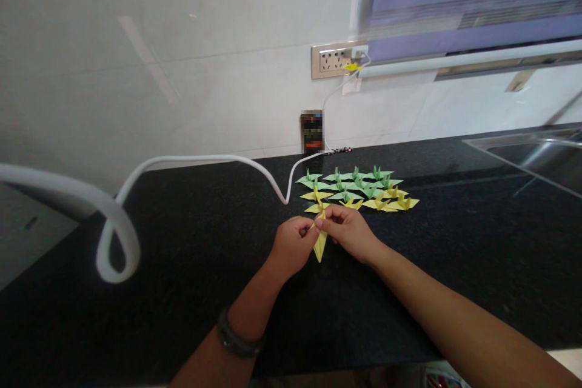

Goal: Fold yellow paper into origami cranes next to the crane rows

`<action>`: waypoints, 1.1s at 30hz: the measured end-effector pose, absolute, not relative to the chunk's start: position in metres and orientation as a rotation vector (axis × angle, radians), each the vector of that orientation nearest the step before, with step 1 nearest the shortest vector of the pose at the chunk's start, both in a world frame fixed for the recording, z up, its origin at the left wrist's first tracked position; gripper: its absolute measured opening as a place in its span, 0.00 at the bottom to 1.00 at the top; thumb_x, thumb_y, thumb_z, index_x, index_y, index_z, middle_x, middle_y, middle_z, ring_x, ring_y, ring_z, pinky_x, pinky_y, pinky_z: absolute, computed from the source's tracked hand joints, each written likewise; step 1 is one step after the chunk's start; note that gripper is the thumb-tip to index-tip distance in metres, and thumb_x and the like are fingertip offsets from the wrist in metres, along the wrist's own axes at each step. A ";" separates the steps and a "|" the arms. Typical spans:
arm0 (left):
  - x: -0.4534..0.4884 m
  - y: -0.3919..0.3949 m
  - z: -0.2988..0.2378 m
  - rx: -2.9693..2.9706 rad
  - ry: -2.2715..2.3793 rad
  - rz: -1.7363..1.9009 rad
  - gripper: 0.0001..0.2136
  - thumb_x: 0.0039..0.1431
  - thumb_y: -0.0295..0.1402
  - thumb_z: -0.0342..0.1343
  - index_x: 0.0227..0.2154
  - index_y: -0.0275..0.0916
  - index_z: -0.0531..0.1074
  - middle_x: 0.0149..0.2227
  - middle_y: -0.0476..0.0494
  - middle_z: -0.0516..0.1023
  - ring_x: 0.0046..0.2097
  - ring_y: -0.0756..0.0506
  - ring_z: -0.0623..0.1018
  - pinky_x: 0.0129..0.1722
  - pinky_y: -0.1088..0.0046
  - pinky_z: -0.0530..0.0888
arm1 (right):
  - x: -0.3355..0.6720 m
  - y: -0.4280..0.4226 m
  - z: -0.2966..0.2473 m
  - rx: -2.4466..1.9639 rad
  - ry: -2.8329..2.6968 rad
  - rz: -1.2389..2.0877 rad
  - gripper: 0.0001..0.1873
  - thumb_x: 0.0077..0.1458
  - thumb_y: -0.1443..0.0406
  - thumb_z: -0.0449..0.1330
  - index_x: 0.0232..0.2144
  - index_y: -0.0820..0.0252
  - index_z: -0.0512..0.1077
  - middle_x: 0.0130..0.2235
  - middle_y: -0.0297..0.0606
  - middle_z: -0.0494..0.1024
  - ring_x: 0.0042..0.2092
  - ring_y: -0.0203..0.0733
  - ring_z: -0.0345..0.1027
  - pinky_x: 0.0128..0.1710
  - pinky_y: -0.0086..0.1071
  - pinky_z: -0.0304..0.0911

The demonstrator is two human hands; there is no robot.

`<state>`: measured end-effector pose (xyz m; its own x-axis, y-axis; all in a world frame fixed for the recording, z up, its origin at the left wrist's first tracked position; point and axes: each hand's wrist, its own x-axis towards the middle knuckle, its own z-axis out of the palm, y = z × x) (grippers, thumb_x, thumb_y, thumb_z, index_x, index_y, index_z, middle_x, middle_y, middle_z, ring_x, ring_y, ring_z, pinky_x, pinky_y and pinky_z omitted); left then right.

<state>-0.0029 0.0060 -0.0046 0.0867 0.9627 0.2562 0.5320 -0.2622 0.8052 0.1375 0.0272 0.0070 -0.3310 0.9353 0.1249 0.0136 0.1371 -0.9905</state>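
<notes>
My left hand (292,245) and my right hand (349,231) meet over a black countertop (195,267), both pinching a narrow folded piece of yellow paper (320,245) that points down toward me. Its upper tip sits between my fingertips. Just beyond my hands lie several finished paper cranes, a green group (350,180) at the back and a yellow group (386,201) in front. A dark band is on my left wrist (237,339).
A thick white cable (113,236) loops across the counter's left side and runs up to a wall socket (334,60). A small dark device (311,131) leans against the tiled wall. A steel sink (536,154) is set in at the far right.
</notes>
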 end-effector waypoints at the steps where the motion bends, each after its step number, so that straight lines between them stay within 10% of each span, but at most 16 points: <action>1: -0.003 0.006 -0.005 1.842 1.463 1.080 0.12 0.49 0.39 0.49 0.26 0.36 0.72 0.23 0.48 0.71 0.25 0.51 0.67 0.24 0.77 0.61 | 0.137 0.027 0.007 -0.950 -1.524 1.344 0.06 0.43 0.64 0.56 0.23 0.63 0.68 0.23 0.31 0.67 0.20 0.27 0.52 0.18 0.23 0.48; 33: -0.001 0.004 -0.004 1.642 1.361 1.060 0.12 0.46 0.39 0.51 0.23 0.35 0.72 0.18 0.50 0.68 0.20 0.53 0.64 0.19 0.79 0.58 | 0.136 0.026 0.006 -0.942 -1.444 1.429 0.09 0.42 0.61 0.58 0.24 0.62 0.69 0.21 0.31 0.66 0.19 0.27 0.51 0.16 0.23 0.48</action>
<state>-0.0015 0.0043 -0.0040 0.0953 0.9861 0.1358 0.3730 -0.1618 0.9136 0.1364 0.0259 0.0063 -0.3330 0.9403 0.0712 -0.0612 0.0538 -0.9967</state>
